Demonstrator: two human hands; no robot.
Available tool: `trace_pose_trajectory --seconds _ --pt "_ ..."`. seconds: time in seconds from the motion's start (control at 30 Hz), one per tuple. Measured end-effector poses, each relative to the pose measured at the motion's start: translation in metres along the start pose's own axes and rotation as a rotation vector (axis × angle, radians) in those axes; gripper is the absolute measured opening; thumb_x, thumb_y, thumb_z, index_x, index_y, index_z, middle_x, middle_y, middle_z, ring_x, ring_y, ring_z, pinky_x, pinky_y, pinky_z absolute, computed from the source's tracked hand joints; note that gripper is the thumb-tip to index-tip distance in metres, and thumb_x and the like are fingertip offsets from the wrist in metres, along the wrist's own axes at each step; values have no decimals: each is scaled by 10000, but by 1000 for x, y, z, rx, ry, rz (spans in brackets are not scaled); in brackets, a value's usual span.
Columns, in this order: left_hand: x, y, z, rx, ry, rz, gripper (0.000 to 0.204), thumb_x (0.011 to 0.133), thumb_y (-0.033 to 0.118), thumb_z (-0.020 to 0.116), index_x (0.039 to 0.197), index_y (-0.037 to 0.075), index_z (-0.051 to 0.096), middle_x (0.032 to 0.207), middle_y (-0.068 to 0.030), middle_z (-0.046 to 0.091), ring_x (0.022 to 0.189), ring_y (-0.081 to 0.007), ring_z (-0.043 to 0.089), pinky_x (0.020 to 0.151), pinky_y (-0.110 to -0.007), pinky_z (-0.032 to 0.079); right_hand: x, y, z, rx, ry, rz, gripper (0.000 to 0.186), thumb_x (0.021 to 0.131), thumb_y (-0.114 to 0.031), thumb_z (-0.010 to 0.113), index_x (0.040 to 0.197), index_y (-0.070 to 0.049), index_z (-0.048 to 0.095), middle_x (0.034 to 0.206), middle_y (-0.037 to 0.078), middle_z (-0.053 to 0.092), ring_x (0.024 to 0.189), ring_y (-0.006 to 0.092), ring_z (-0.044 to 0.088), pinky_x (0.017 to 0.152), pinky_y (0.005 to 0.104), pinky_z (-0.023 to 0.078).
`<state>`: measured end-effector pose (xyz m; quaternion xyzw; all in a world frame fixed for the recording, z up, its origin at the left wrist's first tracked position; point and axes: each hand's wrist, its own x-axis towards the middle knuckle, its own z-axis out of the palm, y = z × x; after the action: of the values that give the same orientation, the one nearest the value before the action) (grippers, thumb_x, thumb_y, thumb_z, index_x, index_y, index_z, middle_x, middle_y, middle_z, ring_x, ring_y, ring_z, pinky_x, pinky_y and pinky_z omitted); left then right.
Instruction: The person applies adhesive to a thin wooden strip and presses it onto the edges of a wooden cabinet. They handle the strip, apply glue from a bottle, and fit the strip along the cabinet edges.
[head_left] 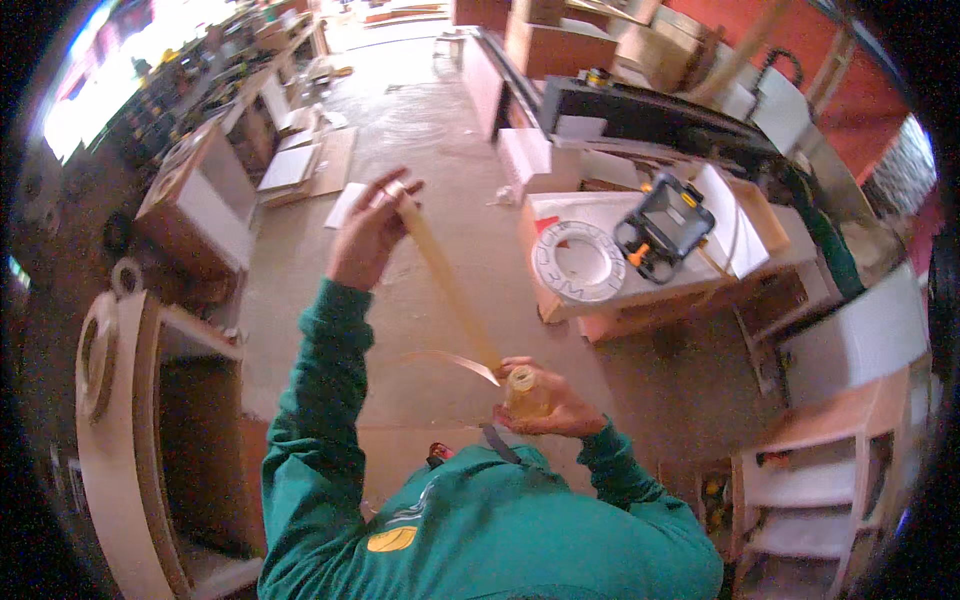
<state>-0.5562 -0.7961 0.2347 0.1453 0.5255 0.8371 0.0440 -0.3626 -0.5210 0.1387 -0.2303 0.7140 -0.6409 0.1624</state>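
Note:
My left hand [368, 232] is raised in front of me, its fingers closed on the free end of a strip of yellowish tape [450, 284]. The strip runs taut and slanting down to my right hand [566, 400]. There my right hand, closed, grips a roll of the same tape [529, 394] near my body, with the core hole facing up. A thin, pale curved strip [462, 361] sticks out to the left beside the roll; I cannot tell what it is fixed to. Green sleeves cover both my forearms.
To the right, a workbench [650, 295] bears a large white ring-shaped roll [580, 262] and an open dark tool case [668, 225]. Wooden cabinet carcasses [200, 200] line the left. A shelf unit [810, 475] stands at the lower right. Flat boards [300, 165] lie on the floor ahead.

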Motion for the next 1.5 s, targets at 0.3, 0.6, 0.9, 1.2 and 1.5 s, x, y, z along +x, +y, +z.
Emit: trace_pose_trajectory --seconds 0.3,0.6,0.9,1.2,1.5 --pt "74 -147 112 39 -327 -226 357 909 68 552 1260 9 572 1157 -71 619 952 -153 617 788 -272 515 -18 -19 -77 19 554 227 675 683 -221 778 1275 -38 512 954 27 625 894 148 603 823 322 499" --pt "313 -268 85 19 -220 -197 391 851 23 577 1235 -51 567 1119 -99 621 919 -189 628 831 -318 525 -13 86 -198 -56 636 411 580 715 -229 799 1204 -33 557 961 39 639 915 159 601 854 333 483" --pt "480 -466 3 216 -59 -590 276 833 50 649 1089 -51 637 806 -89 657 624 -180 627 586 -306 556 46 141 -278 -53 717 526 641 704 -273 838 1218 -43 532 1111 80 624 1021 216 599 918 375 471" --pt "523 -609 -53 359 -498 -962 158 880 255 661 874 99 634 760 -87 653 569 -180 602 446 -311 451 141 166 -321 -306 847 555 605 677 -298 847 1146 -47 557 976 46 588 910 196 575 847 341 476" --pt "565 -599 -257 108 -509 -1342 355 974 363 462 1265 193 571 1199 -27 649 873 -165 599 760 -311 502 228 140 -340 -9 1198 742 651 745 -184 794 1314 -58 503 1127 16 608 1025 149 575 921 332 468"
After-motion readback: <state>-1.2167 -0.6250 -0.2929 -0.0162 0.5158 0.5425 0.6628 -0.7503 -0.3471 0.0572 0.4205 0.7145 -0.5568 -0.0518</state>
